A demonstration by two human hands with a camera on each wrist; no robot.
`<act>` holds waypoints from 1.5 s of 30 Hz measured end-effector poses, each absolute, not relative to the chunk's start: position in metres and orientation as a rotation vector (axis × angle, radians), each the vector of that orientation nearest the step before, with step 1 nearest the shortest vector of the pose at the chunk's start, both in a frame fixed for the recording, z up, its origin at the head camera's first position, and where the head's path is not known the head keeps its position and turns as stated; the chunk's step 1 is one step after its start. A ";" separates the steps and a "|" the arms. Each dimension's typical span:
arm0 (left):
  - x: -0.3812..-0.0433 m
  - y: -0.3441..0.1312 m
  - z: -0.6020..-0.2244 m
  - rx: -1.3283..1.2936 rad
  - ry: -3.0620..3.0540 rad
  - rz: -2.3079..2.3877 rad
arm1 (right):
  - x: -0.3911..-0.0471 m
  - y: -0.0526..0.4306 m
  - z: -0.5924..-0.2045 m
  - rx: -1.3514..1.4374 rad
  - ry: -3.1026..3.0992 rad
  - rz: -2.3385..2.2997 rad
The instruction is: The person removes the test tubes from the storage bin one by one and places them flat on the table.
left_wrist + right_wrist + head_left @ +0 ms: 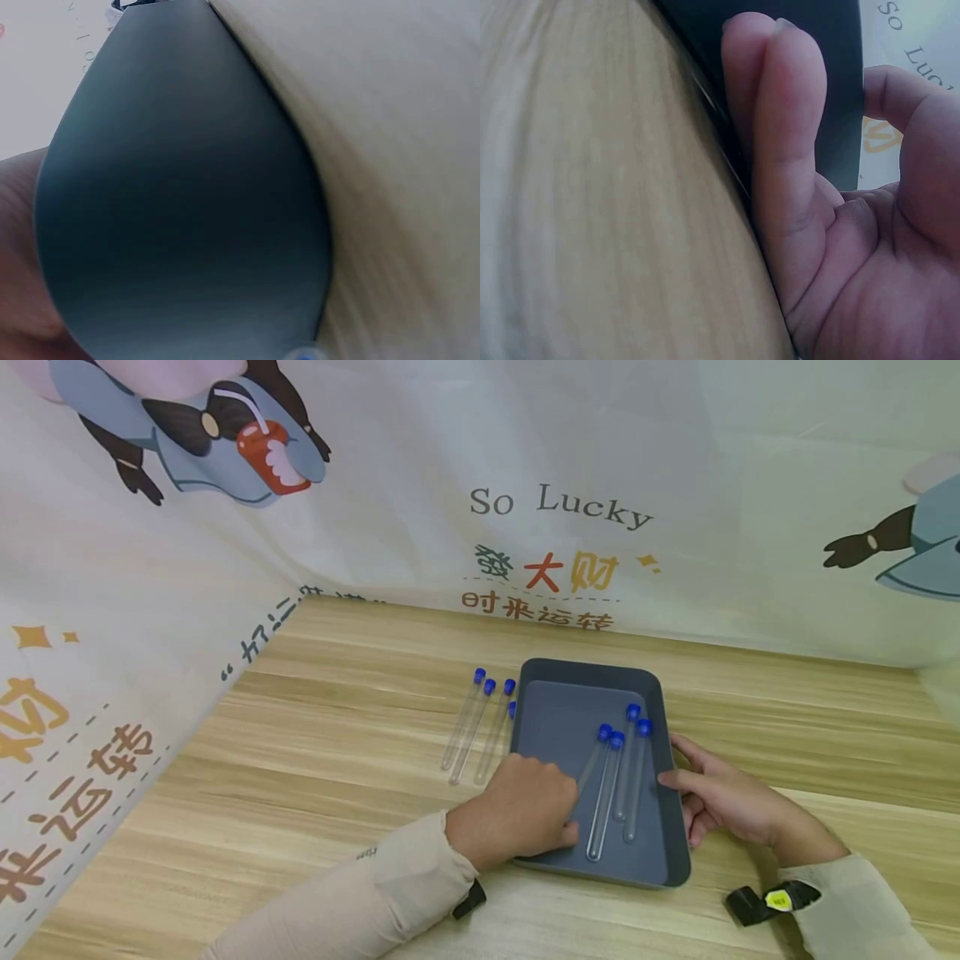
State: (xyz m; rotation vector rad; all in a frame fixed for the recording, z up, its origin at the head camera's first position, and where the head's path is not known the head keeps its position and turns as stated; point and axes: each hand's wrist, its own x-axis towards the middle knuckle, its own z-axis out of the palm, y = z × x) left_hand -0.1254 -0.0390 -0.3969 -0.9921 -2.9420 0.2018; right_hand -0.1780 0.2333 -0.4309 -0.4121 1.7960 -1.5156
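In the head view, a dark grey rectangular tray [562,702] holds several clear test tubes [628,793] with blue caps. My left hand [521,806] reaches over its left wall with curled fingers. One capped tube [592,760] slants from under that hand; its lower end and my fingertips are hidden. The left wrist view shows mostly the tray's outer wall [180,172], with part of the hand at the left edge. My right hand [723,797] holds the tray's right side, thumb at the rim. In the right wrist view, fingers [787,127] lie along the outside wall.
Several more blue-capped test tubes [472,731] lie side by side on the wooden table [315,735], just left of the tray. A printed cloth [397,510] hangs behind and along the left side of the table.
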 end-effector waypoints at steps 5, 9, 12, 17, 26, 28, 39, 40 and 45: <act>-0.125 -0.039 -0.397 -0.990 -2.936 0.195 | -0.178 0.233 -0.431 -0.421 1.795 -1.519; -0.125 -0.039 -0.397 -0.989 -2.941 0.192 | -0.177 0.233 -0.430 -0.425 1.791 -1.522; -0.126 -0.039 -0.397 -0.991 -2.947 0.191 | -0.177 0.233 -0.430 -0.427 1.789 -1.526; -0.126 -0.039 -0.398 -0.995 -2.944 0.192 | -0.177 0.232 -0.430 -0.416 1.794 -1.527; -0.124 -0.040 -0.397 -1.007 -2.952 0.172 | -0.177 0.232 -0.429 -0.407 1.800 -1.525; -0.124 -0.040 -0.397 -1.005 -2.950 0.176 | -0.177 0.232 -0.429 -0.405 1.799 -1.525; -0.124 -0.040 -0.396 -1.001 -2.956 0.180 | -0.177 0.233 -0.430 -0.400 1.797 -1.526; -0.124 -0.040 -0.396 -1.002 -2.957 0.178 | -0.177 0.233 -0.430 -0.399 1.798 -1.527; -0.124 -0.040 -0.396 -1.002 -2.958 0.171 | -0.177 0.233 -0.429 -0.411 1.800 -1.529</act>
